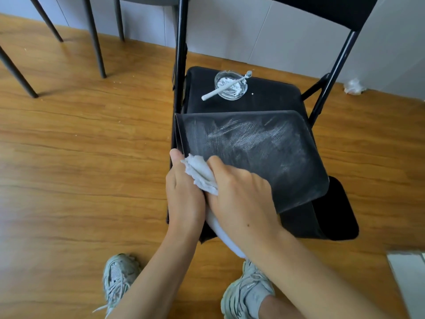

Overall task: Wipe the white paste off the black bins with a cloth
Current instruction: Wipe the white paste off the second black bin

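From the head camera I could read no brand, label or writing anywhere — the pale sneakers at the bottom edge showed only blurred marks.

Counting what I saw: one black bin, one white cloth, one glass dish with white paste in it, one white toothbrush lying across that dish, one black folding chair, two sneakers, and one crumpled white wad on the wood floor by the wall.

The bin lay tipped on the chair seat with a broad flat face turned up toward me, streaked with a thin white smear across its middle and right. The dish sat behind it on the seat, apart from it.

My left hand gripped the bin's near left edge, thumb up along the corner and fingers wrapped out of sight behind it. My right hand lay just beside it, touching it, fingers curled over the bunched cloth and pressing it against the bin's lower left corner — the cloth poked out between the two hands and trailed below the right wrist. The smeared patch sat beyond and to the right of both hands.
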### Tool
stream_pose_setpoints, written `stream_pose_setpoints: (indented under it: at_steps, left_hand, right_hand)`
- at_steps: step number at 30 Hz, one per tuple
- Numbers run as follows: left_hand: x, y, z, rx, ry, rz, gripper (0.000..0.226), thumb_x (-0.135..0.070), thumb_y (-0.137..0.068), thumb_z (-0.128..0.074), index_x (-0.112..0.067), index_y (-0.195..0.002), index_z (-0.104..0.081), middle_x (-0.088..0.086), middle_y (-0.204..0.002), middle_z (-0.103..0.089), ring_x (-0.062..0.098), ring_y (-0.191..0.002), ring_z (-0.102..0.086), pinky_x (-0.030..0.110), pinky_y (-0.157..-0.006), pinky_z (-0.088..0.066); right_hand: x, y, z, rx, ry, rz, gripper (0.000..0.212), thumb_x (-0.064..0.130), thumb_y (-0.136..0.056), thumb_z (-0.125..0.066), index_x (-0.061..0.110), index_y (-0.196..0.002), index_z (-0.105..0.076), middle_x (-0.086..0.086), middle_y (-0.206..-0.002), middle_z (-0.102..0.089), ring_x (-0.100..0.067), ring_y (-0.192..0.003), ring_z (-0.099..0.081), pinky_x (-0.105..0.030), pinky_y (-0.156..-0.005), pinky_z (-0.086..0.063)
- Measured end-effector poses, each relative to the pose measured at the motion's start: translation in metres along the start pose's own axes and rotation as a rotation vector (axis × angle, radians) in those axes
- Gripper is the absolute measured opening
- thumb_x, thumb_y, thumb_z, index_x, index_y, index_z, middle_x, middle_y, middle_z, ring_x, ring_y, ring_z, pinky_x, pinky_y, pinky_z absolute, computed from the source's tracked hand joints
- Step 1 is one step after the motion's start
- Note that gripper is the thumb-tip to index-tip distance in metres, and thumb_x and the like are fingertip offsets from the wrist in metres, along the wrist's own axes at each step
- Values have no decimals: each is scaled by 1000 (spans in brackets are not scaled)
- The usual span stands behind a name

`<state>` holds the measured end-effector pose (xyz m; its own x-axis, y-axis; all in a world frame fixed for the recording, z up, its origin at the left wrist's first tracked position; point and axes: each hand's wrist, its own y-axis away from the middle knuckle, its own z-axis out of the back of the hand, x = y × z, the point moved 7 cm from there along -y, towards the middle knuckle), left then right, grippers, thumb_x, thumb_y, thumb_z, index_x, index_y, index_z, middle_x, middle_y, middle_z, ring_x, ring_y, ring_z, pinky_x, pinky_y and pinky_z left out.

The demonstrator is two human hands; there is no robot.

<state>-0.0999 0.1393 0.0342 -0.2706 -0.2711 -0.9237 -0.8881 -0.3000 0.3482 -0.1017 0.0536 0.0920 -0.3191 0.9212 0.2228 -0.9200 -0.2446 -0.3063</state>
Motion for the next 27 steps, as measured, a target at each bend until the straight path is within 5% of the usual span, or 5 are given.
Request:
stream_pose_setpoints:
  at_steps: [3,6,9,21,27]
  left_hand:
    - [-2,1,-1,-4,-69,-97,52,-37,-107,-22,-19,-67,-48,-17,-47,-48,-4,-48,-45,9,-49,-36]
    - [-3,1,-1,-38,-142,-159,47,-34,-107,-25,-17,-65,-40,-13,-52,-43,2,-52,-39,13,-51,-34]
    - [-3,-3,2,-72,-195,-158,41,-25,-105,-29,-15,-65,-29,1,-61,-34,12,-57,-32,25,-52,-30]
    - [-7,-14,0,-88,-288,-259,41,-15,-105,-33,-16,-64,-26,-2,-60,-26,7,-53,-22,20,-48,-22]
    - [-3,-12,1,-104,-343,-238,40,-14,-104,-33,-16,-64,-27,-3,-60,-29,7,-52,-24,23,-50,-24]
  right_hand:
    - [0,-27,-1,-61,72,-55,32,23,-72,-78,19,-75,-46,3,-52,-53,-25,-40,-53,-24,-39,-25]
    - [-2,-59,-6,20,130,-98,19,23,-92,-52,24,-89,-33,0,-74,-59,-27,-70,-63,-32,-52,-29]
    - [-8,-79,-7,5,146,-108,6,18,-98,-39,21,-101,-42,1,-73,-47,-26,-76,-62,-34,-54,-31]
    - [-172,-65,41,-92,369,-442,26,27,-98,-48,9,-116,-52,-19,-97,-65,-35,-84,-61,-30,-57,-32]
    - [-70,-68,8,-86,207,-332,21,36,-94,-49,17,-103,-52,-13,-84,-66,-36,-77,-62,-33,-56,-30]
